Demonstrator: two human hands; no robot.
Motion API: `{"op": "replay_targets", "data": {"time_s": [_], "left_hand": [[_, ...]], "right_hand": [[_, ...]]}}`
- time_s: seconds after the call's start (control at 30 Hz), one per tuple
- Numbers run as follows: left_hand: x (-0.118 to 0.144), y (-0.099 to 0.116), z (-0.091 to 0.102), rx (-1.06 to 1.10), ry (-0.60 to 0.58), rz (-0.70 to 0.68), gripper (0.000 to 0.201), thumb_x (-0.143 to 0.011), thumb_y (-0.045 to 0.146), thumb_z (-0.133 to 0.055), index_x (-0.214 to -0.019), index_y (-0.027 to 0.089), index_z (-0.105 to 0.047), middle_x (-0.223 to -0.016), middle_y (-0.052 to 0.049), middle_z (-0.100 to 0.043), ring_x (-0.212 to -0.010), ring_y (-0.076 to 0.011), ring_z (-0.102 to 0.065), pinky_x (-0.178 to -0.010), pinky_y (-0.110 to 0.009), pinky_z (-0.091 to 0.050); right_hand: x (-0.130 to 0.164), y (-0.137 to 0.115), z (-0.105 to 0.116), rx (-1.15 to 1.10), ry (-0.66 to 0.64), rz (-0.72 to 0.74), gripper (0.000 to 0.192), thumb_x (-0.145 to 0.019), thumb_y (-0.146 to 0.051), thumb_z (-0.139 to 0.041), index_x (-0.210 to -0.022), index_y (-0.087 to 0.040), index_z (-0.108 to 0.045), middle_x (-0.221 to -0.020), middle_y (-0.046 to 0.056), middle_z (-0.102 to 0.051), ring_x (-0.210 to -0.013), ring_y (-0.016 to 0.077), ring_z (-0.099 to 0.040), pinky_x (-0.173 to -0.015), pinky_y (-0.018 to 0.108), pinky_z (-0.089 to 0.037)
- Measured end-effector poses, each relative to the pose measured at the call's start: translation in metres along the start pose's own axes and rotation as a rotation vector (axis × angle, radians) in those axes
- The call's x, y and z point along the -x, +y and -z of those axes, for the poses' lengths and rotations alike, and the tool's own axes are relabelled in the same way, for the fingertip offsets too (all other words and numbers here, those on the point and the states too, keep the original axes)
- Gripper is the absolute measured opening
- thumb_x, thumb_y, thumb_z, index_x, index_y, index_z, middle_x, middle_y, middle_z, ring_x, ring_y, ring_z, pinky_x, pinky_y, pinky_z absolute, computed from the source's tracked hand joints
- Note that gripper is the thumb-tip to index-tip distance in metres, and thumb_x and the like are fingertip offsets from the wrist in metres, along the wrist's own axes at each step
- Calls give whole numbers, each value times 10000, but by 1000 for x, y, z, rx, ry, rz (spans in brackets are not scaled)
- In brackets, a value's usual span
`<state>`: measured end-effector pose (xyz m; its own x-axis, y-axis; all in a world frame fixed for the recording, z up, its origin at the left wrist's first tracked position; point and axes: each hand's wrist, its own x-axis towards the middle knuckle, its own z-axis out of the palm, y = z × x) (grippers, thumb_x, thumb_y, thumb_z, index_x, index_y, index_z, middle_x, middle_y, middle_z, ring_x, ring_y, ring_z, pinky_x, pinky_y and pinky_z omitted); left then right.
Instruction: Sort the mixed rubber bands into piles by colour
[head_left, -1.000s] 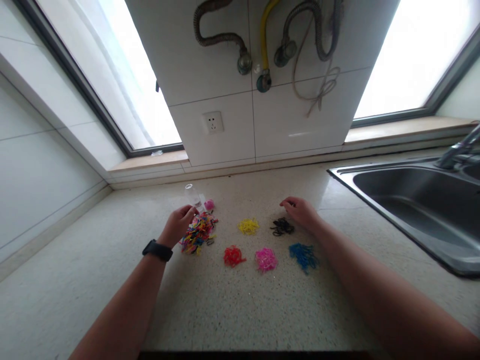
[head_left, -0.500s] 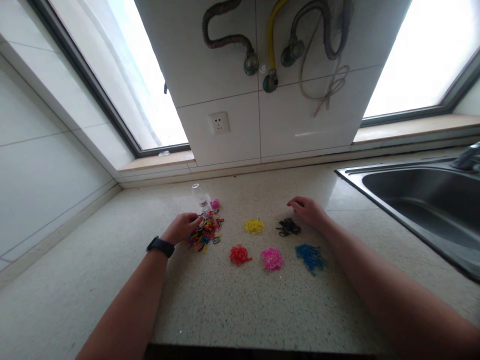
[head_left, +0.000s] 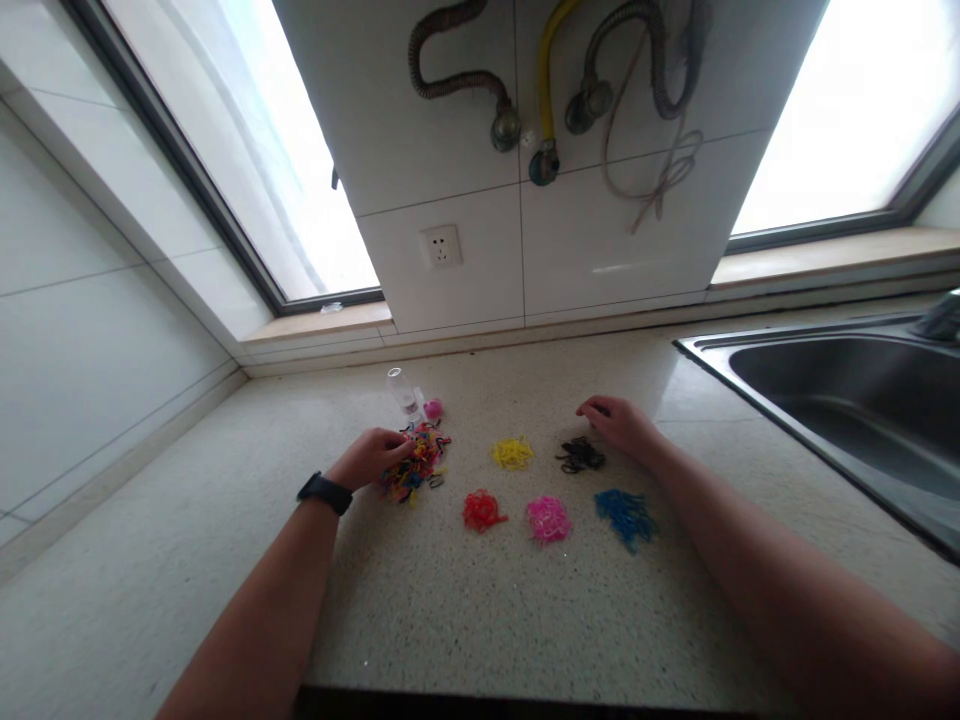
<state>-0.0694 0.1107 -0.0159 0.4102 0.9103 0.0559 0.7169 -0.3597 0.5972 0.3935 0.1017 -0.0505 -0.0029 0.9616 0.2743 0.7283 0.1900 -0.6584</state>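
My left hand (head_left: 375,455), with a dark watch (head_left: 325,492) at the wrist, has its fingertips closed in a mixed pile of small coloured rubber bands (head_left: 420,465). What exactly lies between those fingertips is too small to make out. My right hand (head_left: 616,422) rests on the counter with curled fingers, just behind a pile of black bands (head_left: 580,455); nothing shows in it. Sorted by colour, yellow bands (head_left: 512,453), red bands (head_left: 482,511), pink bands (head_left: 548,520) and blue bands (head_left: 625,515) lie between my forearms.
A clear plastic bottle (head_left: 403,393) and a small pink item (head_left: 433,408) stand behind the mixed pile. At the right a steel sink (head_left: 705,350) is set into the speckled counter (head_left: 480,620). Hoses and a socket (head_left: 441,246) are on the wall behind.
My left fingers have moved slightly right and deeper over the mixed pile. The right hand stays where it was; the whole view has shifted a little.
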Motion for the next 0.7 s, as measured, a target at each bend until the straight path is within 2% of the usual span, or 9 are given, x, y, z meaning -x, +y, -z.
{"op": "replay_targets", "data": {"time_s": [0.13, 0.37, 0.6, 0.7], "left_hand": [[1, 5, 2, -60, -42, -6, 451, -835, 541, -581, -636, 149, -679, -527, 35, -417, -503, -97, -315, -487, -236, -217], [1, 3, 3, -80, -75, -42, 320, -776, 484, -668, -812, 183, -771, -597, 5, -570, -535, -114, -425, -507, -222, -280], [1, 8, 2, 1, -28, -50, 282, -771, 443, -680, -694, 175, -720, -534, 33, -478, -506, -98, -350, -492, -220, -223], [2, 14, 1, 48, 8, -37, 278, -778, 436, -680, -731, 165, -713, -555, 33, -476, -521, -99, -352, -501, -217, -235]], "right_hand": [[0, 1, -1, 15, -3, 10, 350, -842, -382, -482, -877, -175, -763, -659, 29, -665, -591, 163, -555, -577, 270, -380], [0, 1, -1, 50, -27, 17, 329, -847, -364, -486, -878, -189, -763, -702, 33, -693, -623, 170, -584, -599, 271, -394], [2, -1, 0, 60, -33, 31, 302, -853, -348, -502, -860, -204, -766, -794, 45, -736, -702, 189, -625, -650, 284, -419], [2, -1, -1, 59, -43, 23, 302, -859, -351, -501, -868, -200, -763, -794, 47, -736, -713, 191, -632, -659, 285, -424]]}}
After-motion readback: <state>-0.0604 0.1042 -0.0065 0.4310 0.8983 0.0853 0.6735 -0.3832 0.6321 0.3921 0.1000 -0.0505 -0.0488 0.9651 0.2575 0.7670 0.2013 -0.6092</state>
